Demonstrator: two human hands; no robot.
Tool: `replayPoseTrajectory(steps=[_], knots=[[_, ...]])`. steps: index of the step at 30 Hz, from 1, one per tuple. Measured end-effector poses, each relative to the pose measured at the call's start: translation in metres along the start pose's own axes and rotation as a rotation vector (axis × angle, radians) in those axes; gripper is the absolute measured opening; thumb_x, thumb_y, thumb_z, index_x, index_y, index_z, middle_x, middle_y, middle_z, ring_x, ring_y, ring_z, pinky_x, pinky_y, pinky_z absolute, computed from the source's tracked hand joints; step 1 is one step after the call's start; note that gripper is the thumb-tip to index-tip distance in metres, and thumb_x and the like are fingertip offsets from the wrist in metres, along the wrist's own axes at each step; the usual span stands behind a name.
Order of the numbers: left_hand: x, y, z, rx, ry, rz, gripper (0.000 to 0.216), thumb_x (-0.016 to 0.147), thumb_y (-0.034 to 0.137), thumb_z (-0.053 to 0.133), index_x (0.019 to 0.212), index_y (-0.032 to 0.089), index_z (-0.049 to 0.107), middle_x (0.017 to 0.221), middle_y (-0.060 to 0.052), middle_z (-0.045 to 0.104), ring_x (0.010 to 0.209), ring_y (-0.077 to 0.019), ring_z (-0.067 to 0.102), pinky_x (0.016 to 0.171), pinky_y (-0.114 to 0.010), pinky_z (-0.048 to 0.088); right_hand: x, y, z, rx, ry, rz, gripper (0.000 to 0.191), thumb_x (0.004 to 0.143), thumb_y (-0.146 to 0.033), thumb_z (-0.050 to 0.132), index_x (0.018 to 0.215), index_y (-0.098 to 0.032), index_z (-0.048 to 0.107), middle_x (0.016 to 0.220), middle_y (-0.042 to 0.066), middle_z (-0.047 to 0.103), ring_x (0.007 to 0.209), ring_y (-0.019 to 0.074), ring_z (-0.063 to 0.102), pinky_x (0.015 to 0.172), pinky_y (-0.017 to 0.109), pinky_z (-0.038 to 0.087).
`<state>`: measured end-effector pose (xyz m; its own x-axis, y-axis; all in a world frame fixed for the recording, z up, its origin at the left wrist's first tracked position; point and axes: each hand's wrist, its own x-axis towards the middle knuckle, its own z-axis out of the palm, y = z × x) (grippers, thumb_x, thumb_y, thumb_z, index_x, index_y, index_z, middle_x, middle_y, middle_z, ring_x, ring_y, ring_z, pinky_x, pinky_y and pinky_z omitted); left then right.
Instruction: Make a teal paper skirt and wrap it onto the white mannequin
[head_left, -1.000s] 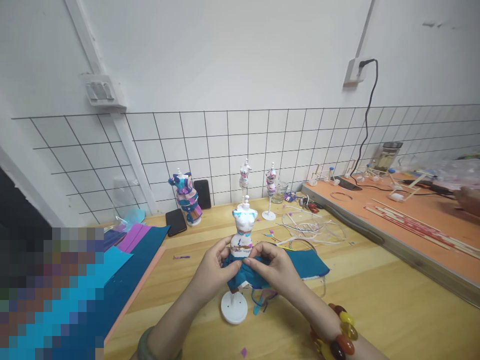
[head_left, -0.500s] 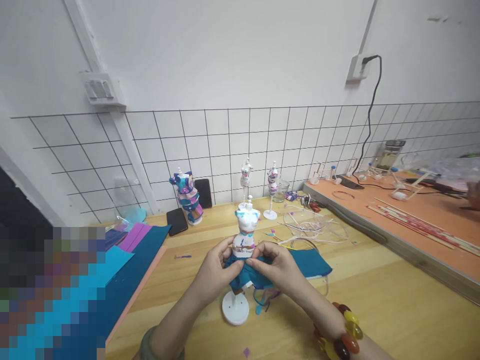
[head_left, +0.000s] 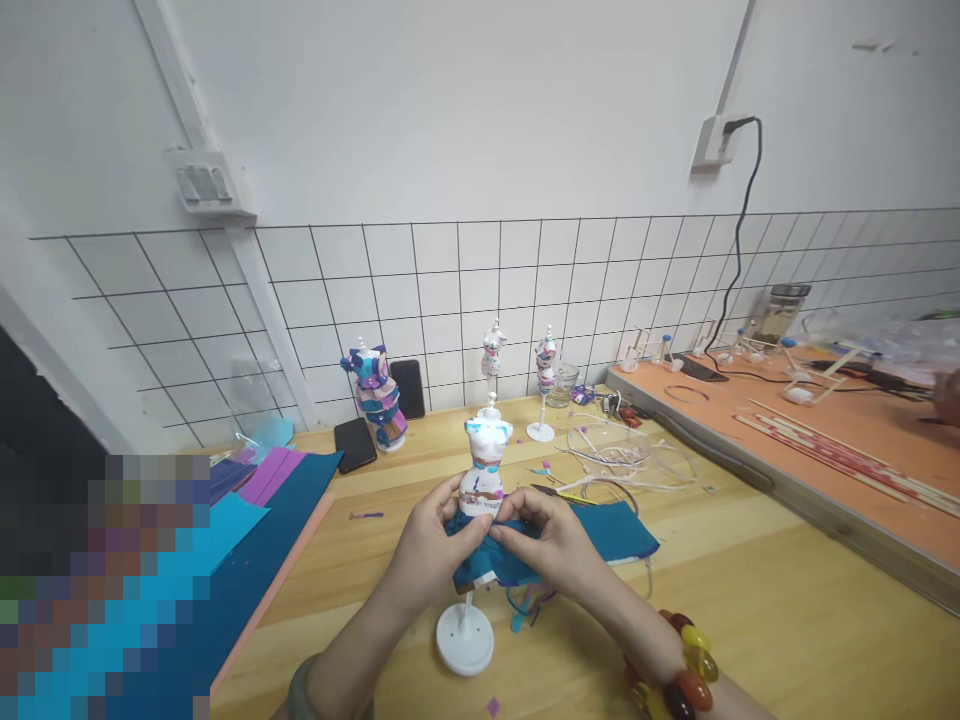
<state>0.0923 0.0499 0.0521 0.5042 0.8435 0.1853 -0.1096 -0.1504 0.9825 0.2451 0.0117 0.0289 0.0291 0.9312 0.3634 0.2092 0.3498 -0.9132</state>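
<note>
A small white dress-form mannequin (head_left: pixel 486 462), marked with patches of blue, brown and pink, stands on a round base in front of me. Around its hips a teal strip (head_left: pixel 624 530), which could be cloth or crepe paper, is gathered; its free end extends right beyond my right hand. My left hand (head_left: pixel 431 540) curls round the hip from the left, thumb pressing the strip at the front. From the right, my right hand (head_left: pixel 551 540) pinches the strip close beside that thumb. Some fingertips are hidden behind the mannequin and strip.
A dressed mannequin (head_left: pixel 377 395) and two black phones (head_left: pixel 355 445) are at the back left; two small mannequins (head_left: pixel 546 375) stand behind. Scissors (head_left: pixel 562 494) lie near loose cords (head_left: pixel 622 450). Coloured sheets (head_left: pixel 289 520) cover the left. An orange board (head_left: pixel 787 420) is right.
The mannequin and both hands have shifted slightly left, and its base is nearer me. The strip's lower edge has been spread flatter at the front. Both hands keep their grip.
</note>
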Motion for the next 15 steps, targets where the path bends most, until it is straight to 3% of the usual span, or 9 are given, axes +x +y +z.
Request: replayPoseTrajectory(steps=[7, 11, 15], knots=[[0.0022, -0.0028, -0.0020, 0.039, 0.048, -0.097, 0.070, 0.071, 0.022, 0.064, 0.131, 0.007, 0.031, 0.112, -0.017, 0.064, 0.100, -0.0253, 0.060, 0.084, -0.035, 0.047, 0.0018, 0.0039, 0.0042, 0.027, -0.005, 0.021, 0.016, 0.072, -0.029, 0.065, 0.071, -0.018, 0.054, 0.069, 0.001, 0.062, 0.065, 0.0134, 0.058, 0.061, 0.024, 0.046], [0.0014, -0.0002, -0.0012, 0.039, 0.060, -0.056, 0.061, 0.071, 0.019, 0.063, 0.127, 0.009, 0.039, 0.118, -0.016, 0.061, 0.106, -0.0240, 0.057, 0.090, -0.034, 0.044, 0.0013, 0.0027, 0.0039, 0.037, -0.013, 0.026, 0.020, 0.073, -0.033, 0.065, 0.071, -0.018, 0.053, 0.070, 0.001, 0.062, 0.066, 0.0139, 0.058, 0.062, 0.025, 0.046], [0.0002, 0.0026, -0.0019, 0.065, 0.014, 0.018, 0.038, 0.073, 0.019, 0.062, 0.111, 0.014, 0.055, 0.114, -0.011, 0.064, 0.104, -0.0241, 0.058, 0.087, -0.032, 0.045, 0.0004, -0.0003, 0.0006, 0.038, -0.026, 0.026, 0.020, 0.075, -0.036, 0.063, 0.075, -0.018, 0.055, 0.074, 0.002, 0.062, 0.070, 0.0147, 0.059, 0.065, 0.026, 0.047]])
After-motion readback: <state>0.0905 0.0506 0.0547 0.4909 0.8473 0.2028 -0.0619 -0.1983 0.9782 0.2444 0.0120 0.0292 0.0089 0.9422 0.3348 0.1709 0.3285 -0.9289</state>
